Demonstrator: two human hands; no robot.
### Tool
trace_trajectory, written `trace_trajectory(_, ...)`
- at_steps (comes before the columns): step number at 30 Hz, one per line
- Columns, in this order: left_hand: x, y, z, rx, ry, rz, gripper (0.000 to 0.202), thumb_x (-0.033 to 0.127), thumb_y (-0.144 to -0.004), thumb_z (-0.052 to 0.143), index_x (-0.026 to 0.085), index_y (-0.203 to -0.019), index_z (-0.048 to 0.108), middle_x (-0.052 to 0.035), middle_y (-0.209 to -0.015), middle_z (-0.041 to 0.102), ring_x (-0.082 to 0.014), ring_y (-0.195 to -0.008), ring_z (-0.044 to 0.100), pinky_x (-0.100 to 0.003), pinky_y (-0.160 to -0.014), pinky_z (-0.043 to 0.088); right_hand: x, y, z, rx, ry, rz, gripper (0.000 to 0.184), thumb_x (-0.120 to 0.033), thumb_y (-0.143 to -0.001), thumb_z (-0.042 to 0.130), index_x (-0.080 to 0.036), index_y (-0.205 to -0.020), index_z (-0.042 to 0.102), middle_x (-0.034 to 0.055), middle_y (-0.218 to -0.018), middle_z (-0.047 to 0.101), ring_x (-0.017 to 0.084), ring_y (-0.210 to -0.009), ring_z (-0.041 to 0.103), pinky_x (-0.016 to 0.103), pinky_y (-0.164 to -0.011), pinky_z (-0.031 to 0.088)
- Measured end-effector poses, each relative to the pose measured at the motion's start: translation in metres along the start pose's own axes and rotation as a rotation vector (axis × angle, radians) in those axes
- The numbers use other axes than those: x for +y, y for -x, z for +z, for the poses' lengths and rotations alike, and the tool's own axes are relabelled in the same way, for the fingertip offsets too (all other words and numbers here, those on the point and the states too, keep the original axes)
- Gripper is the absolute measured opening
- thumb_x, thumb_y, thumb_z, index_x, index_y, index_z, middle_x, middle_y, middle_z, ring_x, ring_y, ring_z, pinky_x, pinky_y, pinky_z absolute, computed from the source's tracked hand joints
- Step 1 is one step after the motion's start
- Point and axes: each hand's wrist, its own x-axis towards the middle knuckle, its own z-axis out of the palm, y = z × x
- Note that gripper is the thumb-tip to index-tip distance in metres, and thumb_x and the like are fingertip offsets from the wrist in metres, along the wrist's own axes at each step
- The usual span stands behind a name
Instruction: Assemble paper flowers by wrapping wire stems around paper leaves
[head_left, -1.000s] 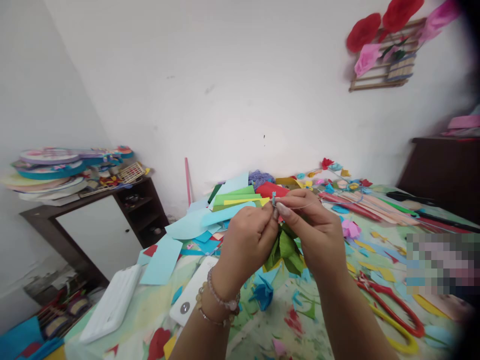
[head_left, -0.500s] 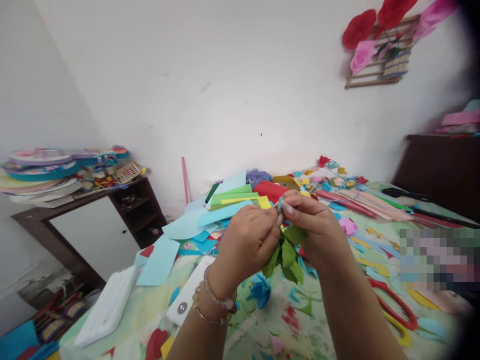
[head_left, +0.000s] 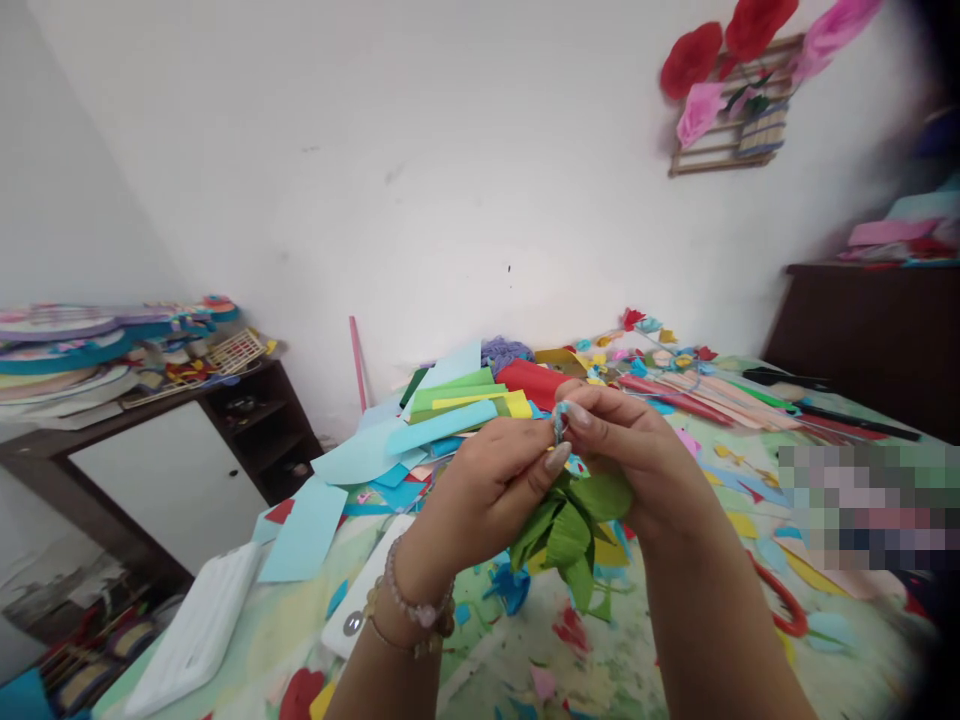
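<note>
We find the pale-blue twisted piece [head_left: 559,424] at the centre of the frame, pinched by both hands. The left hand [head_left: 491,485] has its grip closed narrowly on the lower part; the right hand [head_left: 637,450] grips the upper part between thumb and fingers. Green leaves [head_left: 570,530] hang just below; we cannot tell how they are fixed. On the tabletop [head_left: 480,685] beneath, we note a blue paper flower [head_left: 510,588], a white device [head_left: 367,590] at lower left and a red loop handle [head_left: 799,615] at lower right.
</note>
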Motion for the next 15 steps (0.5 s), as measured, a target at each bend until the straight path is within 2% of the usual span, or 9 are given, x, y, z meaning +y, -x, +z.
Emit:
trace_trajectory(3,-0.001,0.0,0.003,0.009,0.163,-0.1,0.014,0.024,-0.092,0.051,0.019,-0.093,0.064,-0.0025,-0.087,0.066,-0.0141,-0.081,0.059,-0.026,-0.075,0.045,0.0,0.0,0.004,0.047,0.079,0.02,0.014,-0.034,-0.075,0.072,-0.024,-0.083,0.069,-0.0018,-0.073,0.06,0.009,-0.063,0.053,0.021,-0.058,0.043)
trace_trajectory(5,-0.005,0.001,0.006,0.052,0.322,-0.182,0.013,0.026,-0.09,0.055,0.02,-0.092,0.066,-0.0033,-0.09,0.067,-0.0158,-0.084,0.06,-0.028,-0.078,0.046,-0.002,0.001,0.005,0.137,0.238,-0.045,0.021,-0.038,-0.076,0.069,-0.024,-0.092,0.068,0.0,-0.08,0.063,0.011,-0.068,0.055,0.023,-0.061,0.045)
trace_trajectory(7,-0.015,0.003,0.009,0.157,0.514,-0.25,0.013,0.03,-0.088,0.059,0.02,-0.087,0.066,-0.0031,-0.085,0.066,-0.0159,-0.081,0.061,-0.029,-0.078,0.048,-0.006,0.003,0.004,0.258,0.416,-0.179,0.023,-0.041,-0.078,0.066,-0.023,-0.093,0.068,0.0016,-0.083,0.065,0.013,-0.071,0.056,0.025,-0.062,0.045)
trace_trajectory(9,-0.031,0.002,0.006,0.365,0.673,-0.267,0.015,0.035,-0.085,0.062,0.02,-0.081,0.064,-0.0011,-0.077,0.063,-0.0141,-0.076,0.06,-0.028,-0.075,0.049,-0.01,0.005,0.001,0.367,0.531,-0.315,0.02,-0.041,-0.08,0.065,-0.023,-0.087,0.068,0.0018,-0.082,0.064,0.013,-0.07,0.054,0.025,-0.063,0.045)
trace_trajectory(12,-0.06,-0.007,-0.014,0.712,0.729,-0.261,0.019,0.037,-0.079,0.066,0.02,-0.075,0.058,0.0011,-0.073,0.056,-0.0109,-0.071,0.057,-0.024,-0.072,0.05,-0.018,0.01,-0.009,0.465,0.549,-0.442,0.018,-0.04,-0.081,0.063,-0.023,-0.08,0.069,0.0016,-0.077,0.063,0.013,-0.067,0.052,0.027,-0.064,0.045)
trace_trajectory(14,-0.077,-0.02,-0.037,0.752,0.635,-0.298,0.021,0.039,-0.083,0.057,0.02,-0.076,0.056,-0.0005,-0.073,0.055,-0.0119,-0.069,0.057,-0.026,-0.069,0.051,-0.023,0.012,-0.017,0.492,0.506,-0.466,0.017,-0.037,-0.081,0.061,-0.022,-0.077,0.068,0.0018,-0.074,0.061,0.013,-0.064,0.05,0.027,-0.061,0.043)
trace_trajectory(15,-0.082,-0.029,-0.05,0.801,0.612,-0.274,0.026,0.042,-0.086,0.049,0.02,-0.074,0.053,-0.0001,-0.071,0.054,-0.0114,-0.068,0.056,-0.025,-0.069,0.05,-0.025,0.013,-0.021,0.501,0.482,-0.467,0.017,-0.036,-0.082,0.061,-0.022,-0.077,0.068,0.0018,-0.074,0.061,0.013,-0.062,0.048,0.027,-0.06,0.043)
